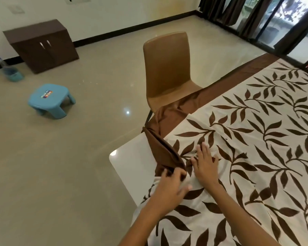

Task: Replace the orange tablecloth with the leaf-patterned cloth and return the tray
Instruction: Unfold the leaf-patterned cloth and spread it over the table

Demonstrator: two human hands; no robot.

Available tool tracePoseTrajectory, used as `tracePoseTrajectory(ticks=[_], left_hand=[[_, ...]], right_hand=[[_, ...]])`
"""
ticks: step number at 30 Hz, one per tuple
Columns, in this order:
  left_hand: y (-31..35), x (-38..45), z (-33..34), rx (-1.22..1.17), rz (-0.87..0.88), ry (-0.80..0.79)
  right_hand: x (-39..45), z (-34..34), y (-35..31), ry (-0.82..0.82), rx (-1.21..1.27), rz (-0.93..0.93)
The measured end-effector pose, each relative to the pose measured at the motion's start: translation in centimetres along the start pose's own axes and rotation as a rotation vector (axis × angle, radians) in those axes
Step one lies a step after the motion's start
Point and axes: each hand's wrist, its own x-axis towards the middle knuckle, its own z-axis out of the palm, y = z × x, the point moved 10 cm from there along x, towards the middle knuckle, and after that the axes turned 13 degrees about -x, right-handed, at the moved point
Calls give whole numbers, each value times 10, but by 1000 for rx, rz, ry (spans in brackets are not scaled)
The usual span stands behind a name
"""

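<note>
- The leaf-patterned cloth (pixel 247 139) is lying across most of the white bench (pixel 132 157), with the near-left bench corner showing bare.
- The left hand (pixel 171 185) is curling its fingers round a bunched fold of the cloth's brown border (pixel 165 153) at that corner, pinching it up into a ridge.
- The right hand (pixel 204 166) is lying flat with fingers spread, pressing the patterned part down just beside the fold.
- Judging the step as squaring the corner: the flat hand is best kept anchoring the cloth while the other draws the border outward over the bare corner, so the spread part is not dragging along with it.
- The cloth's long axis is running from the near hands toward the far right, following the bench edge; its brown border is lining the left side, beside the tan chair (pixel 167 68).
- Neither the orange tablecloth nor the tray is showing in this view.
</note>
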Motion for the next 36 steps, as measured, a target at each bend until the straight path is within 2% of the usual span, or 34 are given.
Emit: tracePoseTrajectory(ticks=[1,2,3,4,5,6,8,10,14,18,24,27,31,36], left_hand=[[-4,-3,1,-74,-26,12],[-7,-6,-17,-193,-36,150],[-19,-13,-46,-283,-51,396],[-37,-24,-73,-282,-85,644],[-52,-32,-93,-216,-138,809],[-69,-33,-104,-77,-188,875],[-106,-20,-104,144,-379,768],[-124,-7,-90,166,-443,711],[-116,21,-58,154,-354,659],[-110,28,-56,94,-302,736],[-94,-6,-122,230,-45,843],[-98,-30,-161,382,39,739],[-102,-52,-189,577,44,604],[-110,-56,-211,509,-53,531]], right_hand=[[-1,0,8,11,-16,13],[-2,1,15,10,-33,29],[-3,3,19,3,-49,41],[-5,6,22,-2,-63,44],[-7,9,22,-5,-71,44],[-8,12,22,-9,-71,51],[-8,16,21,-9,-58,72],[-9,16,20,3,-34,101],[-8,5,-3,71,26,58],[-8,8,-36,53,79,-27],[-7,15,-37,59,23,-92],[0,13,-36,53,-8,-150],[10,12,-28,40,-27,-155],[19,12,-18,30,-50,-170]])
